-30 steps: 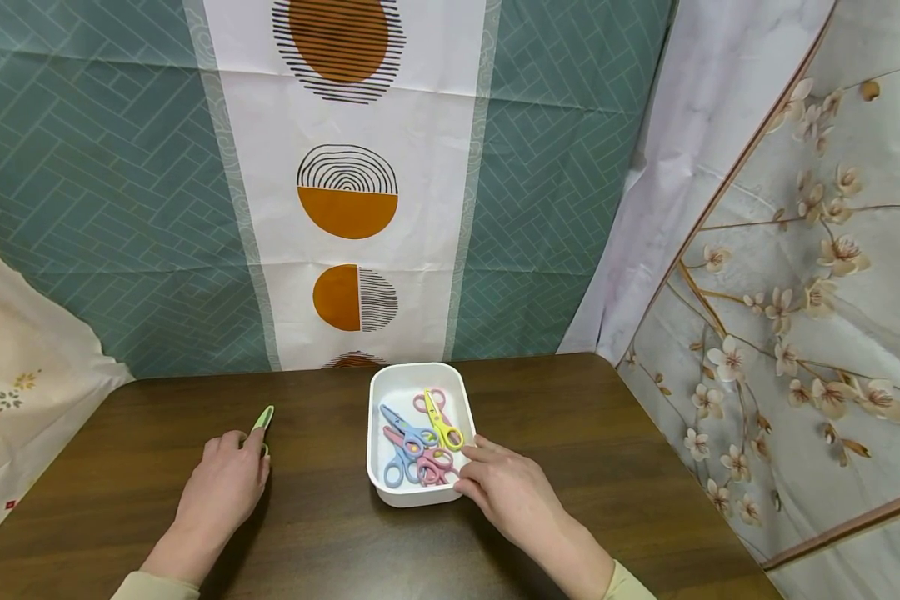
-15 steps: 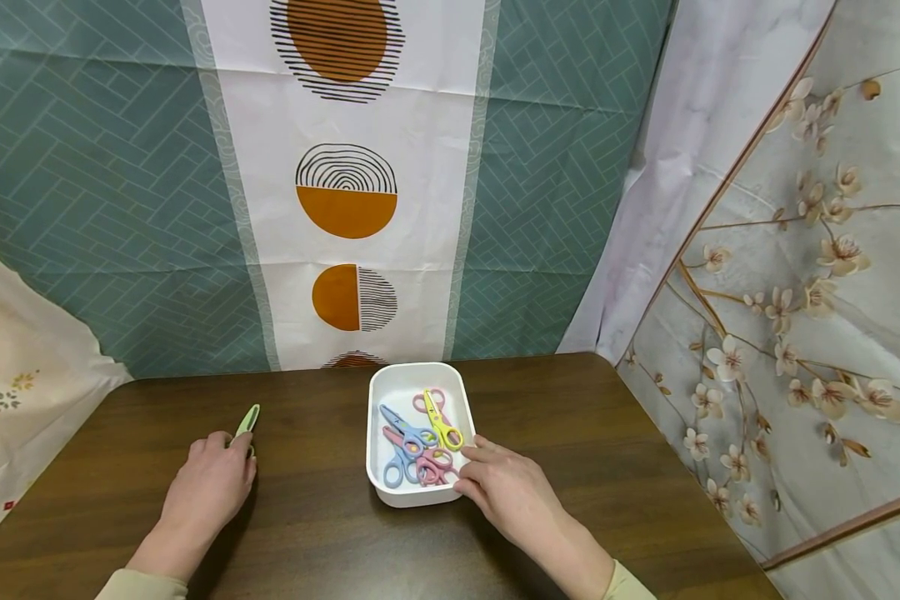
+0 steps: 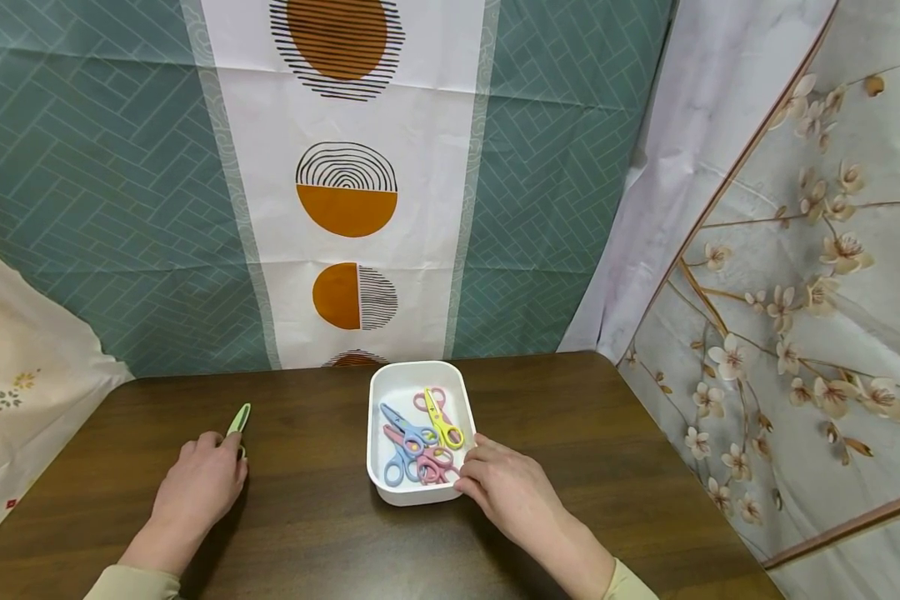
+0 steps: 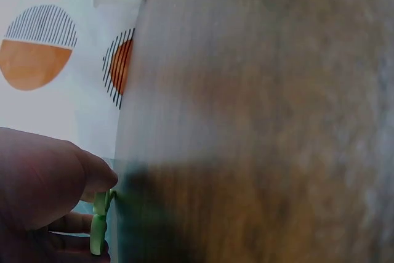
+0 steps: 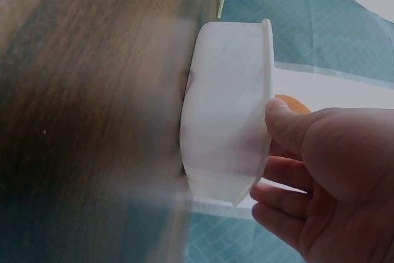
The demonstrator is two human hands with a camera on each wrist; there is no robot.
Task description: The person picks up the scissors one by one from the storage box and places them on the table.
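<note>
On the left of the table my left hand (image 3: 201, 482) pinches green scissors (image 3: 240, 418), their blade end pointing away from me. In the left wrist view the green handle (image 4: 98, 223) shows between thumb and fingers, close to the tabletop. A white tray (image 3: 376, 442) stands mid-table with several scissors in it: yellow scissors (image 3: 441, 421), blue scissors (image 3: 407, 425) and pink scissors (image 3: 437, 463), partly overlapping. My right hand (image 3: 513, 492) touches the tray's near right corner, thumb and fingertips at its rim; in the right wrist view the fingers are loosely bent beside the wall.
The brown wooden table (image 3: 315, 533) reaches back to a green and white patterned cloth (image 3: 420, 308). A floral cloth (image 3: 787, 400) hangs along the right side, and a cream cloth (image 3: 30, 400) along the left.
My left hand has moved left across the table with the green scissors, away from the tray. The right hand and the tray have stayed in place.
</note>
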